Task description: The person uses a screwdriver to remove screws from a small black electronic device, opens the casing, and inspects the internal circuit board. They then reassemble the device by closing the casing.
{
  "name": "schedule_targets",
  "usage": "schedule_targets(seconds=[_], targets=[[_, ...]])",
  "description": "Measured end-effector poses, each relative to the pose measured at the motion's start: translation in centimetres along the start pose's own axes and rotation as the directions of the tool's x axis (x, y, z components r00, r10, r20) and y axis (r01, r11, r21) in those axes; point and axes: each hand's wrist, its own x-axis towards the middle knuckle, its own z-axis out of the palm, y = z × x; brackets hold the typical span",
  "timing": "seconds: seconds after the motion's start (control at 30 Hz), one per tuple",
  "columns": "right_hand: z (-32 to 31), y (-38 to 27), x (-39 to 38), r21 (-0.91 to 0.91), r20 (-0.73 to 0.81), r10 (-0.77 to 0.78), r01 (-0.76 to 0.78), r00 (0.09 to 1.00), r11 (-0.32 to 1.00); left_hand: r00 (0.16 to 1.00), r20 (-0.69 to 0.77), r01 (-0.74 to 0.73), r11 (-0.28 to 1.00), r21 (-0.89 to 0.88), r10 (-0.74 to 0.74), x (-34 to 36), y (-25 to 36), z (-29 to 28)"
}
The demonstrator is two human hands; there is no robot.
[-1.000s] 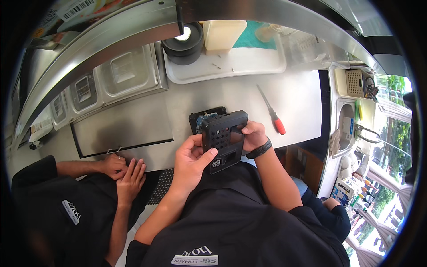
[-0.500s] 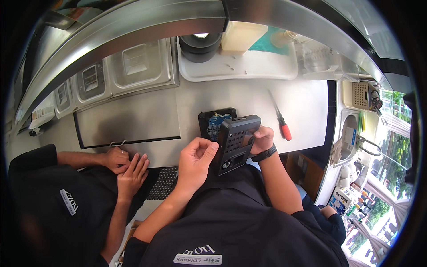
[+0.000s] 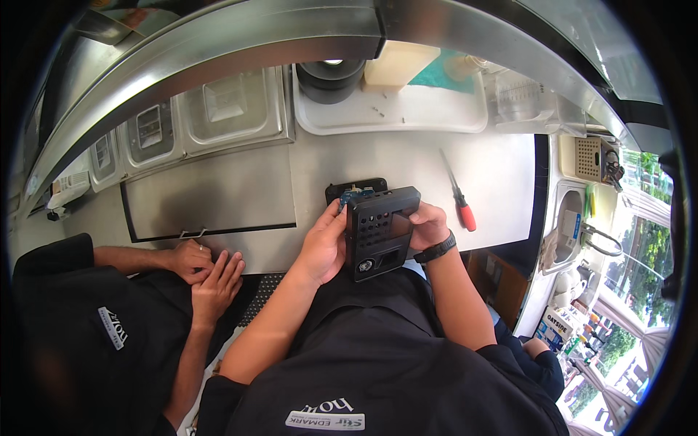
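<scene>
My left hand (image 3: 326, 243) is closed along the left side of a black keypad device casing (image 3: 378, 247), its thumb up near the top left corner beside a blue circuit board (image 3: 350, 196). On the right side, my right hand (image 3: 429, 227) grips the same casing, thumb on its front. Behind the casing a black back plate (image 3: 337, 188) lies on the steel worktop, mostly hidden by the casing and board. A red-handled screwdriver (image 3: 465, 216) lies to the right of these.
A white tray (image 3: 436, 120) holds small metal bits and containers at the back. Lidded steel pans (image 3: 225, 109) stand left. A co-worker's hands (image 3: 214, 280) rest at the worktop edge, left of me. A sink (image 3: 567, 218) is at the right, a steel rail (image 3: 291, 33) overhead.
My left hand has moved up from the lower part of the casing toward its top left corner and the blue board. More of the board and back plate is covered now.
</scene>
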Motion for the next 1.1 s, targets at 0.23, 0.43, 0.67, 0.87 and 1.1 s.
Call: schedule_targets(seconds=[0.23,0.43,0.67,0.87,1.1], targets=[[1.1,-0.2,0.0,-0.136,-0.064,-0.010,0.001,0.998,0.991,0.994,-0.035,-0.104,0.995,-0.012,0.103,1.3,-1.7,-1.0],[2.5,-0.4,-0.2,-0.189,-0.056,-0.020,0.009,0.998,0.982,0.987,-0.065,-0.145,0.989,0.042,0.147,1.6,-1.8,-1.3],[1.8,0.1,-0.6,-0.214,-0.052,-0.097,0.084,0.994,0.973,0.976,-0.113,-0.177,0.980,0.091,0.187,1.8,-1.7,-0.5],[1.4,0.4,-1.0,-0.139,-0.084,-0.105,0.092,0.991,0.986,0.959,-0.101,-0.220,0.919,0.328,0.265,1.7,-1.1,-0.1],[0.8,0.4,-1.0,-0.052,-0.039,-0.073,0.071,0.997,0.996,0.915,-0.198,-0.262,0.890,0.373,0.352,1.6,-1.4,-0.7]])
